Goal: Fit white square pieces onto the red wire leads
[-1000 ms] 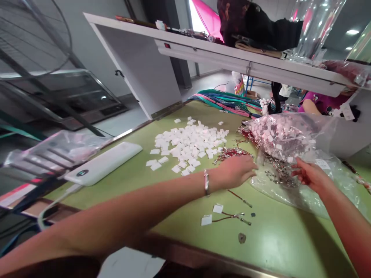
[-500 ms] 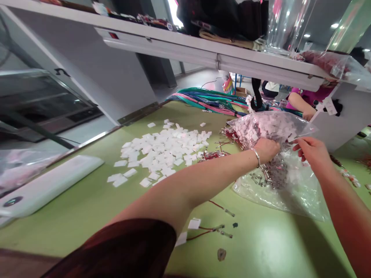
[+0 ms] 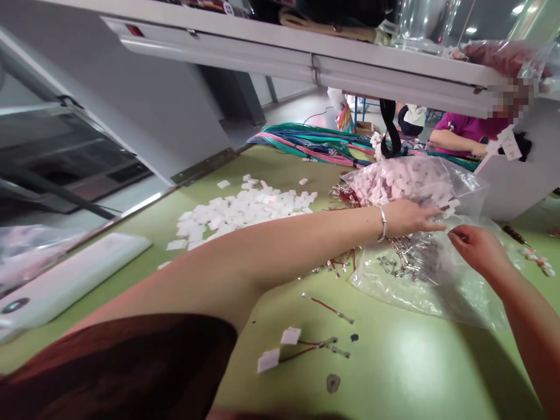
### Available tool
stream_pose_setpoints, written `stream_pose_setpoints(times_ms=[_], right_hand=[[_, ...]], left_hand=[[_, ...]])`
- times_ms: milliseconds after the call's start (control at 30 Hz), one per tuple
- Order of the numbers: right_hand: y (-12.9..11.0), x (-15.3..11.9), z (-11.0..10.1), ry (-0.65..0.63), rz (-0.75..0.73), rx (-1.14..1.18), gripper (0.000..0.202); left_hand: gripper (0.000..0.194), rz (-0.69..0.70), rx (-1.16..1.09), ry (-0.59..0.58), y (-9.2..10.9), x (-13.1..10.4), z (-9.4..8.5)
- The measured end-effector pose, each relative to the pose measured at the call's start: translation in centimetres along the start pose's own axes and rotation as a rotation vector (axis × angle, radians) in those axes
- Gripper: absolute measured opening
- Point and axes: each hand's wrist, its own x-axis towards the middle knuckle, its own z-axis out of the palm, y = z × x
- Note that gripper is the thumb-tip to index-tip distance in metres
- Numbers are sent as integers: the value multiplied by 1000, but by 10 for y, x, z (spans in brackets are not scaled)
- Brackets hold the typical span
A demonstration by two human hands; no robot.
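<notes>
My left hand (image 3: 409, 218) reaches across the plastic bag, its fingers stretched out and apart. Just beyond its fingertips is a white connector housing (image 3: 452, 205) with a short dark red end; whether they touch, I cannot tell. Close by on the right, my right hand (image 3: 476, 248) has thumb and fingers pinched together; anything between them is hidden. Beneath both hands, a clear bag (image 3: 472, 291) lies with metal terminals (image 3: 405, 256) on it. Behind them sits a bag of white housings (image 3: 406, 178). Two white housings with red wires (image 3: 291, 336) lie on the green table.
A pile of loose white housings (image 3: 245, 207) spreads left of my forearm. Bundled coloured cables (image 3: 306, 143) run along the back. Overhead crosses a shelf with a lamp tube (image 3: 262, 58). A co-worker's purple sleeve (image 3: 459, 131) shows behind. A white device (image 3: 79, 280) stands left.
My left hand has opened from a closed grip and stretched rightward. My right hand's fingers have drawn in, slightly lower. The view has tilted downward a little.
</notes>
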Motion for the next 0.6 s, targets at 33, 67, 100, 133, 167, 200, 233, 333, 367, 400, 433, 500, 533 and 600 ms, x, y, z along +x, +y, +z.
stream_pose_setpoints(times_ms=[33, 67, 100, 133, 167, 200, 233, 333, 367, 400, 433, 500, 533, 600], right_hand=[[-1, 0, -1, -25, 0, -21, 28], [-3, 0, -1, -47, -7, -39, 28], [-3, -1, -1, -61, -16, -59, 28], [-4, -2, -1, -66, -22, -87, 28], [-3, -2, 0, -65, -24, -119, 28], [-3, -2, 0, -58, -26, -156, 29], [-1, -1, 0, -46, -35, -196, 29], [6, 12, 0, -60, -94, -298, 32], [8, 19, 0, -93, -105, -316, 33], [9, 26, 1, -134, -108, -325, 33], [10, 34, 1, -177, -107, -324, 33], [7, 47, 5, -251, -139, -303, 31], [3, 53, 9, -277, -177, -288, 29], [-12, 60, 18, -325, -263, -253, 32]], left_hand=[[41, -20, 10, -41, 0, 3, 2], [33, -46, 13, -69, -1, 7, 4], [29, -61, 8, -75, -2, 10, 4], [27, -76, -3, -66, -5, 13, 4], [27, -102, -18, -50, -8, 15, 1], [28, -145, -34, -28, -12, 16, -3], [29, -201, -47, -17, -17, 16, -8], [28, -344, -73, 19, -34, 11, -29], [27, -377, -83, 39, -41, 9, -35], [28, -425, -95, 72, -47, 7, -40], [29, -476, -104, 111, -53, 6, -45], [30, -560, -111, 188, -65, 4, -49], [29, -578, -112, 214, -69, 3, -50], [28, -575, -120, 241, -76, 2, -50]])
